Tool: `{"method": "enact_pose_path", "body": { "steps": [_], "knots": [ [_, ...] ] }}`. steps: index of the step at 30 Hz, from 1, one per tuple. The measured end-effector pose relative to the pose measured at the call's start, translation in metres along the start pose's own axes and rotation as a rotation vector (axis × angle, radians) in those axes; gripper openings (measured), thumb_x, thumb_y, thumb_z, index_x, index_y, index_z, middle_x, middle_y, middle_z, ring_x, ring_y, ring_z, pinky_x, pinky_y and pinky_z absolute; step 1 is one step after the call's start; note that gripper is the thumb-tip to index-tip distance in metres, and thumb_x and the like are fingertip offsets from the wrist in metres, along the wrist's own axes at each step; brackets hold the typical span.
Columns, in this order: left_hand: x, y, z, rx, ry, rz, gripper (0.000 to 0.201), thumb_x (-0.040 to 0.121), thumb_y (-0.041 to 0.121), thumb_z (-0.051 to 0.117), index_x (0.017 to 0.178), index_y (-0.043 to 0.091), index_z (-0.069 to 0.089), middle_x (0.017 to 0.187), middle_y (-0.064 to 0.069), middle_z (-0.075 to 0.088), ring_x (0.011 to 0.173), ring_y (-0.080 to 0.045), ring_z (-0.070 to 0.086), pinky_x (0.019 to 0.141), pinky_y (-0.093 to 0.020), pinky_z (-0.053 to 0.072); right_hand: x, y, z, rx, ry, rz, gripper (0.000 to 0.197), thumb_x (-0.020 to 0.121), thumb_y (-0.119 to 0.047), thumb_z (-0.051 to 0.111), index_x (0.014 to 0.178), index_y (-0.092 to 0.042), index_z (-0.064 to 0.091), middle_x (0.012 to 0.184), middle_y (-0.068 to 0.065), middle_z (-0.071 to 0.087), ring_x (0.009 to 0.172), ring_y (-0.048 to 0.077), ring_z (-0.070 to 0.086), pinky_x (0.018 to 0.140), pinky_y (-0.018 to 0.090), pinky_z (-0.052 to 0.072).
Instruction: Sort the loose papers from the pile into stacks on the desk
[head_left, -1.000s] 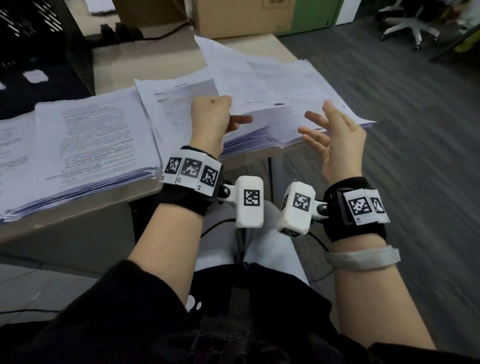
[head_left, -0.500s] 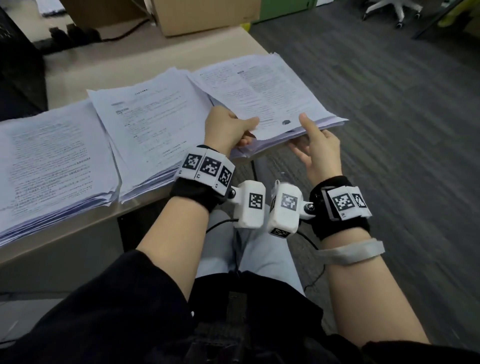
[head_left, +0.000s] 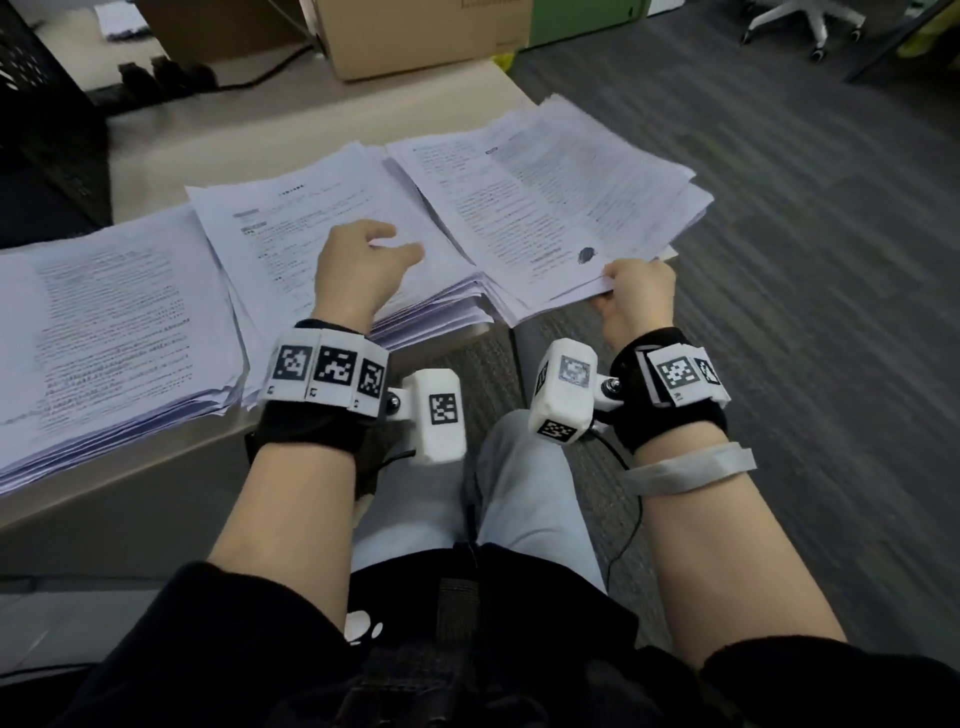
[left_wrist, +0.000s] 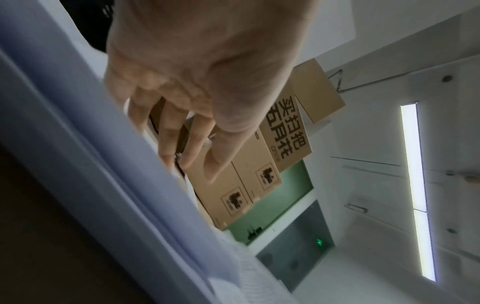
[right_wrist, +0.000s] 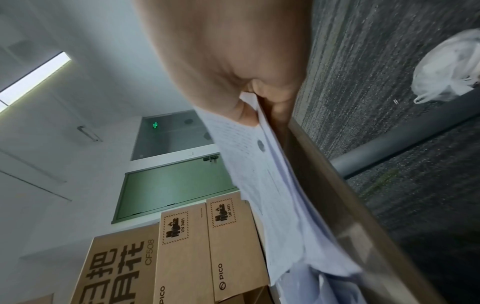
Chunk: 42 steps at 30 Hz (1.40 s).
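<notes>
Since 0.5 s ago, the left hand (head_left: 363, 265) has let go of the right stack (head_left: 550, 208) and now hovers, fingers loosely curled and holding nothing, over the middle stack (head_left: 291, 234). The right hand (head_left: 636, 296) pinches the right stack's near corner at the desk (head_left: 291, 124) edge. 3 stacks lie side by side.

Dim, even indoor light comes from a long white ceiling light strip (left_wrist: 417, 191); both wrist views are motion-blurred, with wide-angle bending at edges.
</notes>
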<state>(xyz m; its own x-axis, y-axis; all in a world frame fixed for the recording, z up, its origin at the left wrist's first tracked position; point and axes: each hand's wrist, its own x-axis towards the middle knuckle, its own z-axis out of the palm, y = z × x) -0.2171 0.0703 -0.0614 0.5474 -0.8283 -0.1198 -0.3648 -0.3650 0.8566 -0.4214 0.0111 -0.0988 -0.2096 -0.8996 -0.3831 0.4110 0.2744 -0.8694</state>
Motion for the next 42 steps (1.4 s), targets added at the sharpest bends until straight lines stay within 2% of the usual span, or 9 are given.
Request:
{"method": "enact_pose_path", "body": {
  "steps": [3,12,15,18,22,26,30,34,42],
  "knots": [
    [-0.002,-0.015,-0.013,0.055,-0.115,-0.051,0.04,0.084,0.023,0.068,0.122,0.012,0.06,0.132,-0.005,0.056,0.121,-0.019,0.052,0.099,-0.023,0.035,-0.003,-0.001,0.0,0.049,0.111,-0.103,0.035,0.086,0.014,0.033,0.111,-0.003,0.05,0.092,0.008,0.059,0.077,0.023,0.053,0.065,0.026,0.043],
    [0.0,-0.025,-0.034,-0.029,-0.188,-0.053,0.022,0.095,0.024,0.051,0.112,0.016,0.062,0.118,-0.005,0.062,0.107,-0.019,0.054,0.101,-0.034,0.04,-0.044,-0.024,0.026,0.155,0.02,-0.362,0.042,0.079,0.014,0.034,0.115,0.003,0.054,0.094,0.007,0.06,0.07,0.014,0.053,0.062,0.023,0.046],
    [0.006,-0.025,-0.067,-0.212,0.023,-0.038,0.016,0.097,0.023,0.043,0.091,0.022,0.058,0.113,-0.003,0.059,0.099,-0.019,0.051,0.092,-0.032,0.043,-0.061,-0.025,0.039,0.114,-0.082,-0.385,0.031,0.079,0.014,0.036,0.094,-0.003,0.057,0.08,0.001,0.06,0.064,0.01,0.052,0.056,0.019,0.044],
    [0.012,-0.028,-0.112,-0.173,0.353,0.101,0.033,0.094,0.027,0.044,0.123,0.016,0.056,0.13,-0.006,0.054,0.119,-0.019,0.049,0.102,-0.029,0.038,-0.079,-0.021,0.055,0.077,-0.173,-0.401,0.034,0.081,0.017,0.036,0.08,-0.009,0.058,0.078,0.0,0.062,0.067,0.009,0.059,0.063,0.019,0.049],
    [0.015,-0.039,-0.161,0.058,0.435,0.095,0.057,0.091,0.032,0.046,0.145,0.024,0.029,0.155,-0.007,0.021,0.147,-0.028,0.001,0.12,-0.049,0.003,-0.097,-0.015,0.081,0.001,-0.29,-0.435,0.034,0.081,0.018,0.038,0.074,-0.01,0.056,0.073,0.002,0.059,0.058,0.003,0.057,0.057,0.017,0.047],
    [0.019,-0.058,-0.205,-0.089,0.414,0.073,0.074,0.072,0.045,0.055,0.138,0.015,0.041,0.133,-0.006,0.055,0.128,-0.022,0.048,0.11,-0.048,0.037,-0.108,-0.01,0.112,-0.063,-0.438,-0.457,0.024,0.078,0.011,0.046,0.074,-0.009,0.057,0.072,0.006,0.056,0.069,0.017,0.054,0.064,0.026,0.044],
    [0.011,-0.075,-0.237,-0.34,0.557,0.138,0.032,0.073,0.017,0.065,0.104,0.012,0.057,0.098,0.001,0.064,0.083,-0.008,0.062,0.073,-0.018,0.05,-0.124,0.002,0.144,-0.079,-0.565,-0.504,0.023,0.075,0.01,0.048,0.074,-0.011,0.058,0.071,0.006,0.055,0.072,0.018,0.05,0.066,0.029,0.041],
    [0.0,-0.089,-0.259,-0.508,0.626,0.263,0.034,0.079,0.001,0.065,0.09,0.023,0.041,0.091,0.009,0.061,0.078,0.006,0.063,0.079,-0.016,0.051,-0.132,0.013,0.173,-0.053,-0.608,-0.499,0.017,0.071,0.002,0.056,0.073,-0.013,0.061,0.065,-0.003,0.062,0.064,0.013,0.057,0.062,0.025,0.049],
    [-0.004,-0.103,-0.273,-0.596,0.454,0.354,0.028,0.08,-0.001,0.062,0.095,0.019,0.048,0.088,0.013,0.072,0.094,-0.007,0.066,0.088,-0.031,0.053,-0.134,0.033,0.202,-0.076,-0.644,-0.426,0.013,0.06,0.003,0.053,0.062,-0.01,0.053,0.054,-0.011,0.056,0.055,0.005,0.052,0.055,0.018,0.042]
  ]
}}
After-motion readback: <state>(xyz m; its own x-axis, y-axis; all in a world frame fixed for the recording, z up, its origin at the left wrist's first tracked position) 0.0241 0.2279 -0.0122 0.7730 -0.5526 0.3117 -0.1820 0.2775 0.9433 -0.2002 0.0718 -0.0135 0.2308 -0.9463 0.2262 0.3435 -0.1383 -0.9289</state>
